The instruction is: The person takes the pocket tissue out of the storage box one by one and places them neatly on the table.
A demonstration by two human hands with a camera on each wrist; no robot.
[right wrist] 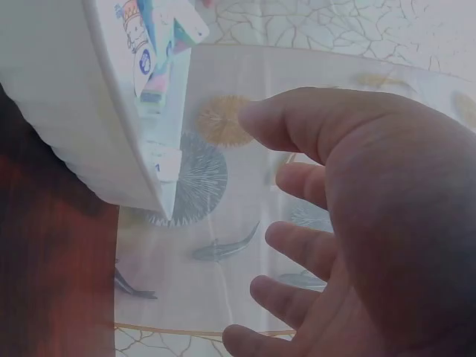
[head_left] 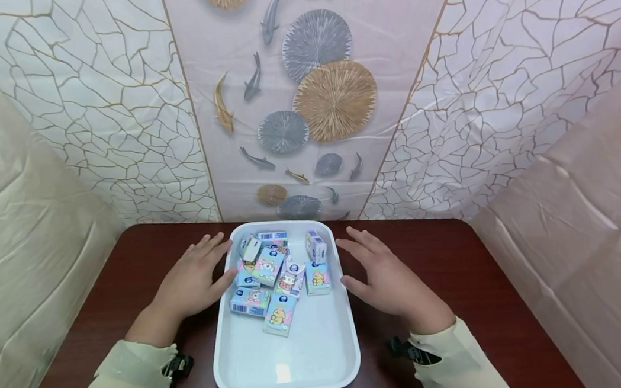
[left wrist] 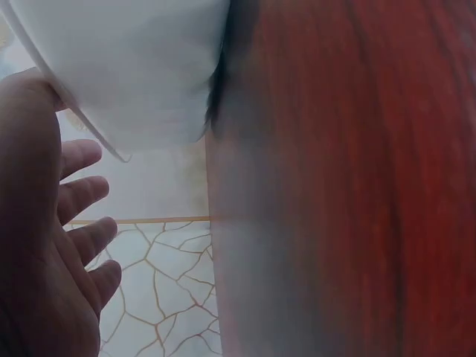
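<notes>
A white tray stands on the table, with several small tissue packs printed with cartoon animals heaped in its far half. My left hand is at the tray's left rim, fingers spread and thumb overlapping the edge. In the left wrist view the left thumb lies along the rim of the tray, the other fingers loose beside it. My right hand hovers just off the right rim, fingers extended and holding nothing. A gap shows between the right thumb and the tray wall in the right wrist view.
The dark red-brown table ends against a patterned wall covering with fish and round leaf designs. Cream padded panels flank it on both sides. A black strap sits at each wrist.
</notes>
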